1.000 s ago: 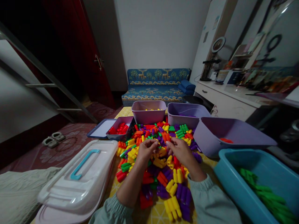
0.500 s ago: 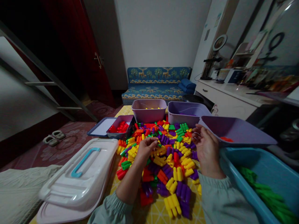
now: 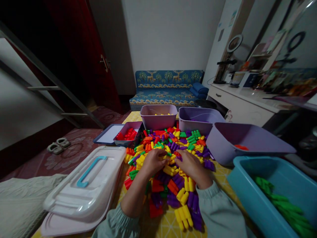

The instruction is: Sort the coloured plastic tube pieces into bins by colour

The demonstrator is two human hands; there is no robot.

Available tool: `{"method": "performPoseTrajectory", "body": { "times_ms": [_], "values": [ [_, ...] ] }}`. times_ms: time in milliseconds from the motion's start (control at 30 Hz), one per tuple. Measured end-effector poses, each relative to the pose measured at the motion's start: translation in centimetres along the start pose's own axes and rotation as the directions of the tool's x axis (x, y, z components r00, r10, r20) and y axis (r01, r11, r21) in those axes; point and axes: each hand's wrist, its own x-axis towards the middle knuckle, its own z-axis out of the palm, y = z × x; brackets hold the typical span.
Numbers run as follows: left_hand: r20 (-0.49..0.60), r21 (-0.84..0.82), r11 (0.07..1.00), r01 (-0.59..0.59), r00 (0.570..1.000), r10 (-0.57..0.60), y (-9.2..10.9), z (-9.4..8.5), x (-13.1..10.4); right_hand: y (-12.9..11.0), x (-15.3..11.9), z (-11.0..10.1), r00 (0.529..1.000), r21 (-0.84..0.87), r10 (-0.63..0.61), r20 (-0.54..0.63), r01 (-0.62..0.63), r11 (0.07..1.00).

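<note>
A loose pile of plastic building blocks (image 3: 184,191) in yellow, purple, red, orange and green spreads over the table. My left hand (image 3: 154,162) is over the middle of the pile, fingers curled together; what they hold, if anything, is hidden. Close beside it, my right hand (image 3: 190,165) reaches in from the right with its fingers closed at an orange block (image 3: 176,154), whose round hollow end shows at the fingertips. A small gap separates the two hands. Yellow and purple blocks lie under and around both.
Behind the pile stand a pink bin (image 3: 158,120) and a purple bin (image 3: 196,124). To the right are another purple bin (image 3: 220,150) and a blue bin (image 3: 244,172) with green blocks. Red blocks fill a small box (image 3: 123,143) at left, near a clear lid (image 3: 91,195).
My right hand has moved left from beside the right-hand purple bin down to the pile, and its fingers have closed. My left hand has stayed over the pile, shifting only slightly.
</note>
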Motion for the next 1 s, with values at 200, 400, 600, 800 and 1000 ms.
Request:
{"method": "performPoseTrajectory", "body": {
  "times_ms": [200, 400, 600, 800, 1000],
  "values": [
    [0.009, 0.124, 0.990, -0.069, 0.998, 0.068, 0.1, 0.4, -0.4, -0.3, 0.5, 1.1, 1.000, 0.113, 0.010, -0.018, -0.008, 0.994],
    [-0.061, 0.099, 0.992, -0.082, 0.994, 0.089, -0.2, 1.4, -0.1, -0.8, 0.6, 1.5, 0.993, 0.282, -0.103, -0.057, 0.115, 0.952],
    [-0.114, -0.157, 0.987, -0.043, 0.993, 0.026, -0.3, 1.6, 0.3, -1.5, 0.6, 1.0, 0.988, 0.436, -0.021, -0.153, 0.086, 0.896],
    [-0.171, -0.183, 0.983, 0.012, 0.984, -0.044, -0.4, 1.4, 0.4, -1.1, 1.0, 0.7, 0.982, 0.794, 0.087, -0.170, 0.085, 0.602],
    [-0.168, -0.171, 0.985, 0.022, 0.984, -0.051, -0.7, 1.6, 0.5, 0.3, 0.8, -1.5, 0.989, 0.812, 0.104, -0.108, 0.027, 0.583]
  ]
}}
